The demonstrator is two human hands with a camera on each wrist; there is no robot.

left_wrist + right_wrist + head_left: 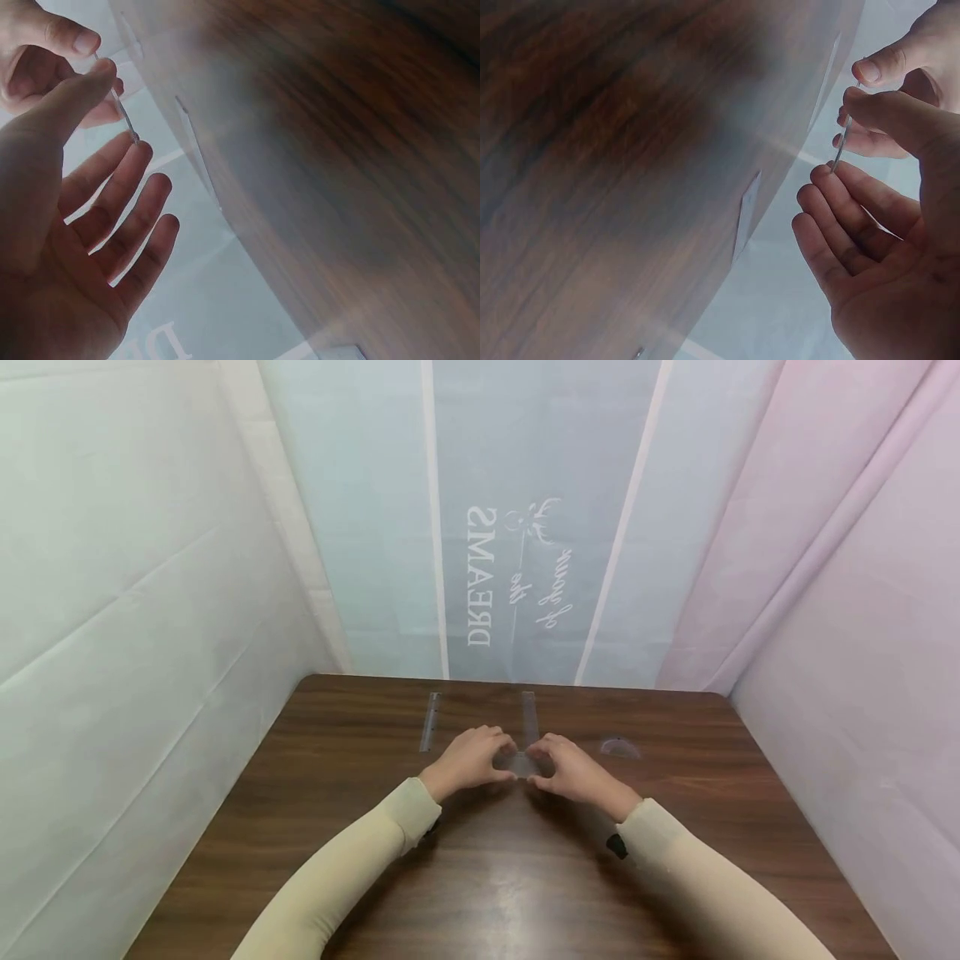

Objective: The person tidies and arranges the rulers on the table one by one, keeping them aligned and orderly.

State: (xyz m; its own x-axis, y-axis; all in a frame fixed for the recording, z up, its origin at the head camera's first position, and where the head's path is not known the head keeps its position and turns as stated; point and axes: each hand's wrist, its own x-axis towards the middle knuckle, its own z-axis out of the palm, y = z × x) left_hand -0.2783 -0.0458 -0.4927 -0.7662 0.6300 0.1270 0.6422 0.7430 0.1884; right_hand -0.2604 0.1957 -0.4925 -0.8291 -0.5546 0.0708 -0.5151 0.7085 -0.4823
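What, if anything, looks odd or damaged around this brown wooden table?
The white lettering on the pale blue cloth backdrop runs sideways, which looks odd. Otherwise nothing stands out: no visible spill on the table, and the thin transparent piece pinched between left hand and right hand shows no obvious break, though it's faint.

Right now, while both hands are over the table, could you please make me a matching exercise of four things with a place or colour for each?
Things
1. Clear piece
2. Protractor
3. Lettering
4. Table

Places or colours
A. White, on the backdrop
B. Lying to the right of the right hand
C. Brown, with a wood grain
D. Held between the left hand and the right hand

Pairs: 1-D, 2-B, 3-A, 4-C
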